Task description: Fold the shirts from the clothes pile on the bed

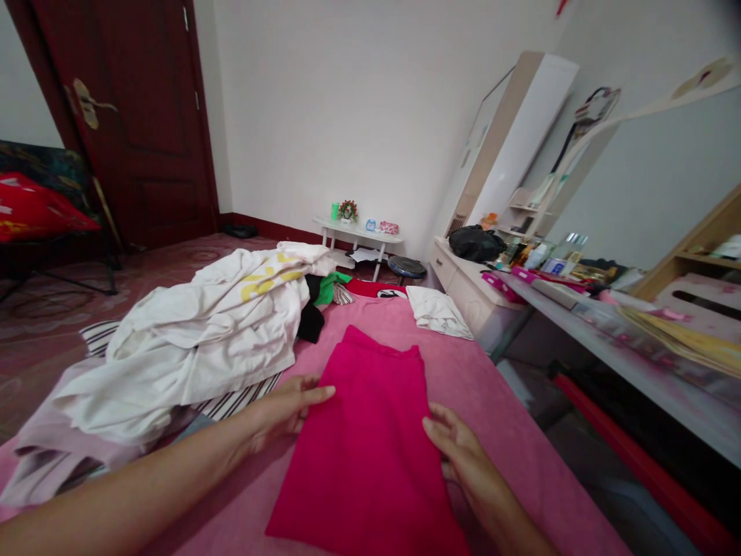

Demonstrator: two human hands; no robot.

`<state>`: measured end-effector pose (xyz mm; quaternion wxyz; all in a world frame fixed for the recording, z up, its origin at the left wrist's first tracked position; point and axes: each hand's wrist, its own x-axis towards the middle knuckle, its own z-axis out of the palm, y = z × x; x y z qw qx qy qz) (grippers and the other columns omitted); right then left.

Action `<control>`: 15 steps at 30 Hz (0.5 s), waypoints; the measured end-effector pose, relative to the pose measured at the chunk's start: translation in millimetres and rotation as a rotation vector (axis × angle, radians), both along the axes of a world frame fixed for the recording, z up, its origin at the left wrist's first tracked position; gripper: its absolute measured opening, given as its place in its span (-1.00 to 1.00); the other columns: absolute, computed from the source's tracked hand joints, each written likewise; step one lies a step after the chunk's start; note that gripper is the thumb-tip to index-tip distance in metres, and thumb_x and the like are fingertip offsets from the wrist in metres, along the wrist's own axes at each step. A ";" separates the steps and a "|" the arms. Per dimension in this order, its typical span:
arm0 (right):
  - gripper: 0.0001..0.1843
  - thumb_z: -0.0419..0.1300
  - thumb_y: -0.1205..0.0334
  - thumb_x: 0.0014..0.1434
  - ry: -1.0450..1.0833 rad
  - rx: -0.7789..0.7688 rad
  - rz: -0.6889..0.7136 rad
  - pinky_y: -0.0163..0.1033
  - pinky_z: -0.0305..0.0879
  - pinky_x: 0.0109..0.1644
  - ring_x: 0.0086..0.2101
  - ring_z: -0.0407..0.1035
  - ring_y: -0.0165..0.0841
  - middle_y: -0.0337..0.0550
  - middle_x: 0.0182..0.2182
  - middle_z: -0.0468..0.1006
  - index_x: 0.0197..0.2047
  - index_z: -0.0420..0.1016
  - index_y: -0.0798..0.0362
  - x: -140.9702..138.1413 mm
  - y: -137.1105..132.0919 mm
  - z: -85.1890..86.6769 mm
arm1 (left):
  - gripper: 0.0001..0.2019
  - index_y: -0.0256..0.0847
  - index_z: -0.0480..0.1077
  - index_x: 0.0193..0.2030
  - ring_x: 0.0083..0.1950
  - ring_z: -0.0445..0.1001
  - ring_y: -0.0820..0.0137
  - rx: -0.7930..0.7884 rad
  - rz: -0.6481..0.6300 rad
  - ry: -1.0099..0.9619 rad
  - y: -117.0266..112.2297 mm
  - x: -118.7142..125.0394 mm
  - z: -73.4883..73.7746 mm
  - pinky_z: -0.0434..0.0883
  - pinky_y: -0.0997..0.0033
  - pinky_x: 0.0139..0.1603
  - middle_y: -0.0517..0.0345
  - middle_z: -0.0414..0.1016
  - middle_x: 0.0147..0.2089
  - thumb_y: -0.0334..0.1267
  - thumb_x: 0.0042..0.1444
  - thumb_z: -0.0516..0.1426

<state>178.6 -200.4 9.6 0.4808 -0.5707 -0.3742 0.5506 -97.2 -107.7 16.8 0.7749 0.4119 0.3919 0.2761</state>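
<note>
A bright magenta garment [370, 440], folded to a long flat shape, lies on the pink bed cover [515, 448] in front of me. My left hand [292, 405] grips its left edge, thumb on top and the fingers partly hidden beneath. At the right edge, my right hand [455, 440] pinches the cloth between thumb and fingers. The garment's exact kind cannot be made out from its folded form. Close to my left arm is a heap of white clothes [202, 340] with a yellow print.
Beyond the garment lie a folded white cloth [438, 310] and a red one [370, 289]. Striped fabric [240, 398] sticks out under the heap. A cluttered dressing table [463, 282] and a desk [625, 363] line the right side. A small white table [359, 230] stands by the wall.
</note>
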 end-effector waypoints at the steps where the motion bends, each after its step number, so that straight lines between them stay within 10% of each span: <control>1: -0.32 0.32 -0.12 -0.03 -0.038 0.013 -0.060 -0.17 0.42 -0.34 -0.27 0.54 -0.18 -0.06 -0.14 0.60 0.11 0.26 -0.11 0.4 11.3 3.0 | -0.46 -0.20 0.38 -0.03 -0.14 0.58 0.19 0.022 0.061 -0.003 8.9 7.2 0.8 0.51 0.36 -0.26 -0.02 0.56 -0.08 -0.08 -0.15 0.37; 6: -0.48 0.32 -0.01 -0.10 -0.238 0.277 -0.161 -0.11 0.43 -0.19 -0.24 0.52 -0.15 -0.05 -0.22 0.63 -0.06 0.48 0.01 4.9 61.4 5.7 | -0.36 -0.27 0.27 0.05 -0.25 0.58 0.24 0.332 0.252 0.013 51.3 38.8 2.7 0.51 0.29 -0.24 0.02 0.57 -0.20 -0.26 -0.21 0.37; 10: -0.69 0.18 0.05 -0.03 -0.524 0.391 -0.304 -0.09 0.38 -0.05 -0.16 0.49 -0.14 -0.04 -0.22 0.61 -0.25 0.52 0.04 20.4 91.1 -6.3 | -0.54 -0.21 0.29 0.11 -0.19 0.56 0.33 0.738 0.291 0.444 85.1 49.0 -2.5 0.46 0.41 -0.20 0.11 0.55 -0.21 -0.39 0.02 0.19; 15: -0.51 0.29 0.13 -0.21 -0.677 0.274 -0.400 -0.05 0.41 -0.10 -0.17 0.49 -0.08 0.04 -0.24 0.60 -0.13 0.46 0.07 42.4 123.3 -19.6 | -0.37 -0.28 0.28 0.13 0.03 0.48 0.16 0.764 0.301 0.744 116.9 57.8 -16.0 0.38 0.34 -0.03 -0.05 0.52 -0.08 -0.38 -0.14 0.31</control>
